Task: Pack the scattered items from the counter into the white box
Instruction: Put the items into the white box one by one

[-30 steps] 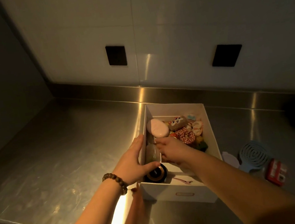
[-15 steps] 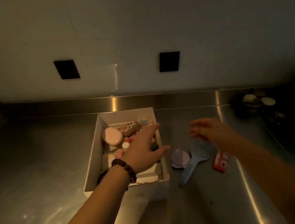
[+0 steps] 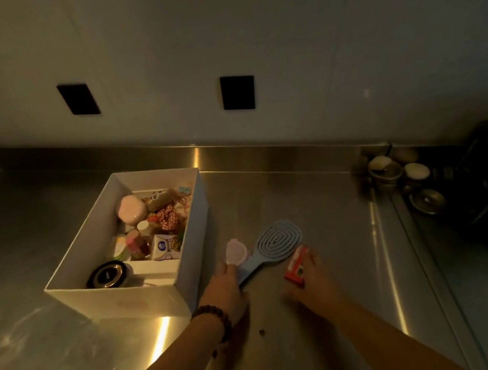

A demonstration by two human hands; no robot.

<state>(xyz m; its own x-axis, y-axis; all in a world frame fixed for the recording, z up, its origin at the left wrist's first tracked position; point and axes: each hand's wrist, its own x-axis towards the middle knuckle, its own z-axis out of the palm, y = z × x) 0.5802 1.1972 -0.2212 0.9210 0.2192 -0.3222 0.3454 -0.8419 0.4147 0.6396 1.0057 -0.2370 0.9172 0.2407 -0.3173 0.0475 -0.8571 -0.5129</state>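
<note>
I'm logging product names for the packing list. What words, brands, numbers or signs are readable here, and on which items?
No text here can be read.
Small red box at the right hand: has a dark printed patch, too blurred to read.
White carton inside the white box: blue round emblem and cartoon print, lettering too small to read.
White box front wall: a faint pinkish mark, illegible.
Blue hairbrush and pink round item: no markings visible.

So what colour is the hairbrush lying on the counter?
Light blue; the hairbrush shows in the head view.
</note>
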